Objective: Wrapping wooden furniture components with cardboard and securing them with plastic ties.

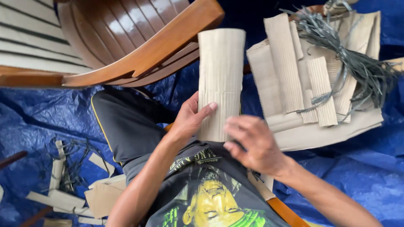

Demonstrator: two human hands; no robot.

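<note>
A person sits and looks down at two bare hands that hold one long strip of cardboard (221,80). The strip stands up and away from the body, over the lap, with its far end near the edge of a brown wooden chair (139,46). The left hand (189,120) grips the strip at its near end, on the left side. Its thumb lies flat across the front of the strip and the other fingers go behind it, so this hand is closed on the cardboard. The right hand (252,143) is at the near end too, on the right side. It looks blurry. Its fingers are bent and seem to touch the bottom edge of the strip, but you cannot tell if it grips the strip or just rests on it. To the right of the strip is a pile of more cardboard (311,92), some flat and some with ridges, lying on a big flat sheet. A bunch of thin grey strings (349,59) lies on top of that pile. All of it sits on a blue tarp (42,122) that covers the floor. On the left, low down, small cardboard scraps (101,195) and a few dark strings lie on the tarp beside the person's leg in black shorts (126,126). The person wears a dark shirt (210,193) with a yellow and green picture on it.
</note>
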